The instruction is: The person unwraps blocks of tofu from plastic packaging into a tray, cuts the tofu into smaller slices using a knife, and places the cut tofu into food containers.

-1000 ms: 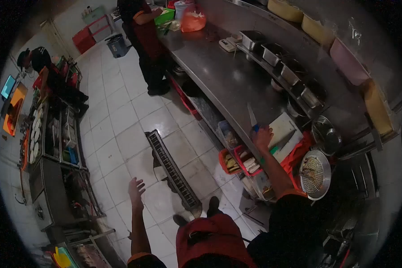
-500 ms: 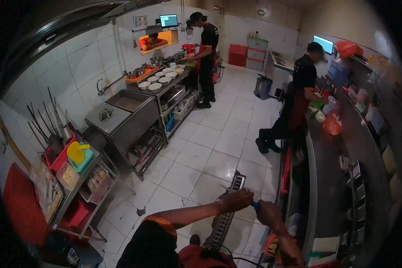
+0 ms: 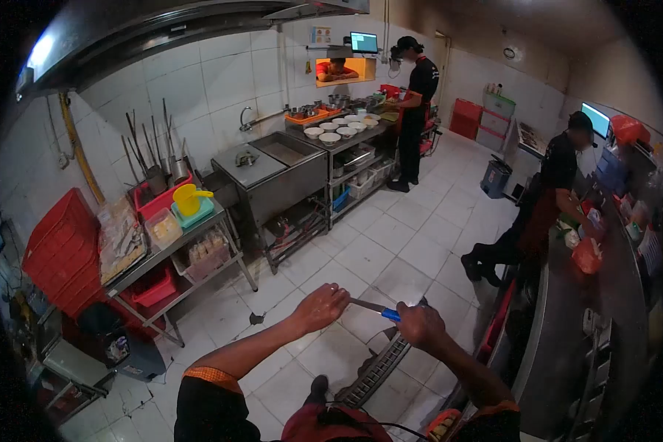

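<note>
A slim knife (image 3: 368, 304) with a blue handle stretches between my two hands above the floor. My right hand (image 3: 421, 324) is closed around the handle, and part of the blue shows past the fingers. At the other end, the closed fingers of my left hand (image 3: 322, 306) meet the blade's tip, which they hide. Below the hands, a long metal drain grate (image 3: 376, 374) runs through the white tiles.
On the left stand a metal rack (image 3: 162, 247) with tubs and a red crate (image 3: 62, 258). Behind are a steel sink (image 3: 272, 191) and a counter with several bowls (image 3: 330, 138). One person (image 3: 418, 103) works there; another (image 3: 552, 191) leans at the right counter (image 3: 552, 324).
My hands have moved apart, with the left going left along the knife, so more of the blade shows. The view has swung left, and the scene sits further right.
</note>
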